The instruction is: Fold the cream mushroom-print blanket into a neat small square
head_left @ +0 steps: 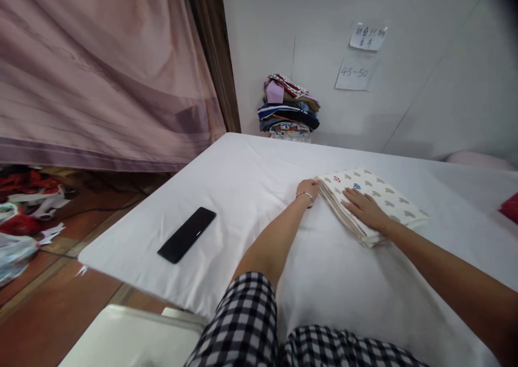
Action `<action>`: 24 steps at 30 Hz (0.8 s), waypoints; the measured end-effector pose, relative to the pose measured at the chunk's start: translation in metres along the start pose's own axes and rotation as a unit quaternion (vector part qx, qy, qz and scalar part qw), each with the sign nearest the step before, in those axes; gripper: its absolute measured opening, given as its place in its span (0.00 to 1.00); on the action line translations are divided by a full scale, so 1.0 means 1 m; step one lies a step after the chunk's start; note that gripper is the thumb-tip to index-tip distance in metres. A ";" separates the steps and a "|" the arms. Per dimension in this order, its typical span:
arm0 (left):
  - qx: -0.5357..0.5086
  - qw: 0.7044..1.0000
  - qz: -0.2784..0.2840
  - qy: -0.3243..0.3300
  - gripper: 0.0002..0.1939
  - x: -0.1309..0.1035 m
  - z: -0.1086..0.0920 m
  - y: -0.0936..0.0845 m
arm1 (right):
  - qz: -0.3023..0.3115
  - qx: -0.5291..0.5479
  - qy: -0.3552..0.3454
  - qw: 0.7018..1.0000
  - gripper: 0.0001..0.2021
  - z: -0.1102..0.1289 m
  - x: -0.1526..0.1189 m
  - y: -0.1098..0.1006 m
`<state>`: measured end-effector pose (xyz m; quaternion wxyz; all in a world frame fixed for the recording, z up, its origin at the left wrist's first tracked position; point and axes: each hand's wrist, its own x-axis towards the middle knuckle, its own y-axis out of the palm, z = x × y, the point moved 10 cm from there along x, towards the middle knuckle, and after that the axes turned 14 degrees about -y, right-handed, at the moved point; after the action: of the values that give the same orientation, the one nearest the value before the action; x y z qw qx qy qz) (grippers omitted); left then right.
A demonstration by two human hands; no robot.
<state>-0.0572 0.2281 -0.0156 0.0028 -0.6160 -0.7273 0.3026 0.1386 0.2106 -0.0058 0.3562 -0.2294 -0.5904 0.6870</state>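
Observation:
A folded cream cloth (pixel 388 194) with grey cloud-like shapes and a few red and blue prints lies in layers on the white-covered table (pixel 259 167). At its far left corner, my left hand (pixel 307 189) pinches the cloth's edge; a thin bracelet circles the wrist. My right hand (pixel 366 209) rests flat on top of the folded cloth, its fingers stretched out.
A black phone-like slab (pixel 186 235) lies on the table's left part. Folded clothes (pixel 289 108) are stacked beyond the far edge, by a wall with two paper notes (pixel 356 73). A red item (pixel 510 208) sits at the right edge. A pink curtain (pixel 101 70) hangs at left.

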 end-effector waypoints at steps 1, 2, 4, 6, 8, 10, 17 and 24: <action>0.006 1.000 -0.010 0.001 0.12 0.003 -0.002 0.000 | -0.015 0.020 0.001 1.000 0.29 0.001 -0.001 -0.005; 0.009 1.000 -0.019 0.002 0.12 0.005 -0.004 0.001 | -0.033 0.045 0.006 0.998 0.29 0.000 -0.002 -0.010; 0.019 0.999 -0.042 0.009 0.12 0.008 -0.007 0.003 | -0.069 0.098 0.036 0.992 0.29 -0.006 -0.005 -0.021; 0.039 0.997 -0.071 0.017 0.13 0.008 -0.009 0.005 | -0.094 0.140 0.084 0.982 0.30 -0.017 -0.006 -0.028; 0.064 0.993 -0.098 0.022 0.13 0.008 -0.010 0.006 | -0.111 0.149 0.114 0.976 0.31 -0.028 0.000 -0.034; 0.082 0.990 -0.113 0.022 0.13 0.008 -0.011 0.008 | -0.128 0.127 0.103 0.978 0.30 -0.036 0.015 -0.042; 0.085 0.988 -0.118 0.046 0.14 0.010 -0.008 0.014 | -0.088 0.009 0.094 0.992 0.31 -0.093 0.077 -0.041; 0.074 0.989 -0.120 0.045 0.13 0.013 -0.008 0.012 | -0.051 -0.094 0.092 0.990 0.28 -0.102 0.076 -0.019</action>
<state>-0.0469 0.2439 -0.0196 0.1171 -0.5350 -0.7709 0.3253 0.1696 0.3353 0.0007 0.4203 -0.2934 -0.6281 0.5854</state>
